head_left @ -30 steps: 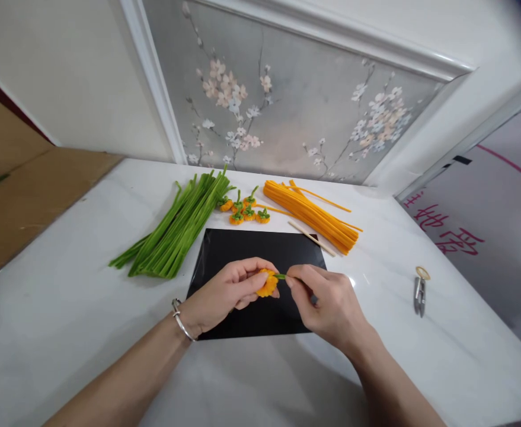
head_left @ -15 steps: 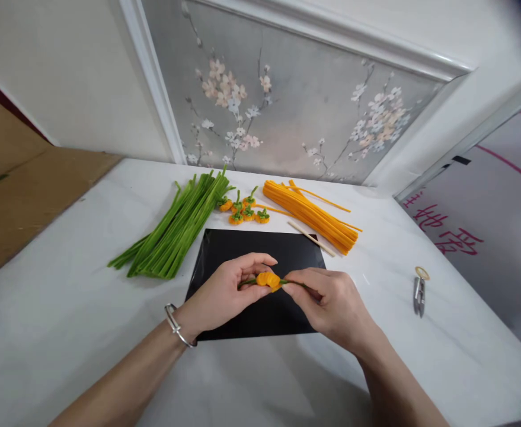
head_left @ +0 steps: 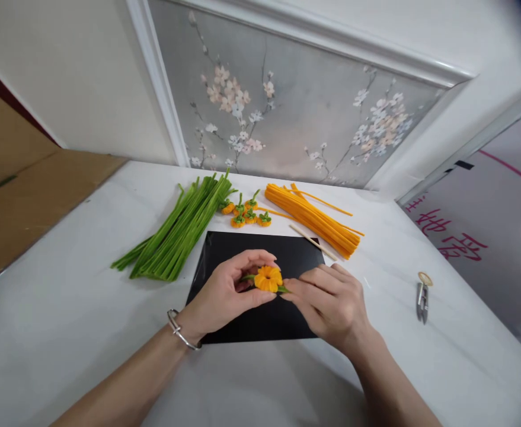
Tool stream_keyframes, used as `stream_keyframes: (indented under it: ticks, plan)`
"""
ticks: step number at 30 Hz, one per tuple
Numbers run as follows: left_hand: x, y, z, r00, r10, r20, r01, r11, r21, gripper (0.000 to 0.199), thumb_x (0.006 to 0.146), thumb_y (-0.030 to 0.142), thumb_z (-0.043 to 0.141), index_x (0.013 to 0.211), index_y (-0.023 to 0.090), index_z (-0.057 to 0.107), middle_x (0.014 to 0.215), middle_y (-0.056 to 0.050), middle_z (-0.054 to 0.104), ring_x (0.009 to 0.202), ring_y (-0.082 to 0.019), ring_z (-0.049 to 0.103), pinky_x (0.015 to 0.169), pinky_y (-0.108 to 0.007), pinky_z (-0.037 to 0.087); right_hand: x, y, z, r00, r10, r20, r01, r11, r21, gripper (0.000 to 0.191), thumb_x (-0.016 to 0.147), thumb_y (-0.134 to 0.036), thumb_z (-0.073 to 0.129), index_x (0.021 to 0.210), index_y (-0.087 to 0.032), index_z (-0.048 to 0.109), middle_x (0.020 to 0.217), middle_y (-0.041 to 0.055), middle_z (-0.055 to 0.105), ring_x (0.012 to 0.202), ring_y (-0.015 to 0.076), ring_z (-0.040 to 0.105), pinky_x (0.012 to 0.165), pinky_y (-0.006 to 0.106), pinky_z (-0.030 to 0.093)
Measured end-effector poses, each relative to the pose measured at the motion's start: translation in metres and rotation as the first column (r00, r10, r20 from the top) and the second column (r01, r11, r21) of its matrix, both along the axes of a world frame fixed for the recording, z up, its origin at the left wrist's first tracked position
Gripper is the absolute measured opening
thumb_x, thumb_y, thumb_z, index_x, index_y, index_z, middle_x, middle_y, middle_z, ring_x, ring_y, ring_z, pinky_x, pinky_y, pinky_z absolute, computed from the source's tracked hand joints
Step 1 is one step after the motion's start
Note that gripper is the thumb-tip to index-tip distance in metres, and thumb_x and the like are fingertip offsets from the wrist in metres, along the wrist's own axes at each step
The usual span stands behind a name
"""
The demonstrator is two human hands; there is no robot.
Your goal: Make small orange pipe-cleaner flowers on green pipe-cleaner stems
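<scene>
Orange flower [head_left: 268, 279] face-on, earlier edge-on

A white tabletop [head_left: 460, 367] with faint grey veining spans the lower frame. Behind it, upper centre, white moulding [head_left: 340, 37] borders a grey blossom-patterned wall panel [head_left: 313, 107]. A plain pale wall [head_left: 82, 77] occupies the upper left; brown cardboard [head_left: 20, 219], the left edge; a white board [head_left: 504, 231] with magenta writing [head_left: 464, 246], the right.
</scene>
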State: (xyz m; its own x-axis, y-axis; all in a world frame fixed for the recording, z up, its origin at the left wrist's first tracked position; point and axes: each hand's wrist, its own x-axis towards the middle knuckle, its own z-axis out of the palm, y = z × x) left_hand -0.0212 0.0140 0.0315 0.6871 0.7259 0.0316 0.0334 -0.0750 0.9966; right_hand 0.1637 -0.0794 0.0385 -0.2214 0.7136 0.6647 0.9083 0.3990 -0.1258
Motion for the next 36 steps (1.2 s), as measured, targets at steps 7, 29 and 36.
stream_keyframes:
  ticks: [7, 29, 36]
  plan:
    - [-0.001, -0.006, -0.002, 0.996, 0.069, -0.062, -0.058, 0.985, 0.161, 0.052, 0.076, 0.021, 0.071, 0.124, 0.029, 0.053, 0.115, -0.004, 0.065, 0.107, -0.02, 0.06, 0.094, -0.032, 0.05, 0.003, 0.001, -0.004, 1.0, -0.011, -0.008, 0.011, 1.0, 0.001, 0.011, 0.087, -0.027, 0.063, 0.087, -0.02, 0.072, 0.065, 0.0, 0.066, 0.056, 0.012, 0.052, 0.054, 0.03, 0.03]
    - [0.003, 0.008, -0.014, 0.966, 0.053, -0.253, 0.032, 0.946, 0.322, 0.021, 0.092, 0.028, 0.047, 0.088, 0.019, 0.066, 0.079, 0.0, 0.068, 0.073, -0.015, 0.061, 0.07, -0.025, 0.045, 0.004, 0.007, -0.012, 0.96, -0.22, -0.174, 0.156, 0.934, -0.32, 0.021, 0.093, -0.024, 0.045, 0.086, -0.019, 0.064, 0.07, 0.0014, 0.067, 0.058, 0.0126, 0.061, 0.055, 0.022, 0.039]
    - [0.002, 0.012, -0.016, 0.937, 0.07, -0.342, 0.071, 0.921, 0.383, 0.03, 0.092, 0.029, 0.045, 0.068, 0.018, 0.058, 0.059, 0.004, 0.057, 0.055, -0.011, 0.05, 0.058, -0.021, 0.036, 0.005, 0.012, -0.018, 0.936, -0.319, -0.146, 0.228, 0.869, -0.439, 0.025, 0.092, -0.028, 0.044, 0.074, -0.021, 0.06, 0.054, -0.0025, 0.058, 0.044, 0.0123, 0.052, 0.047, 0.023, 0.03]
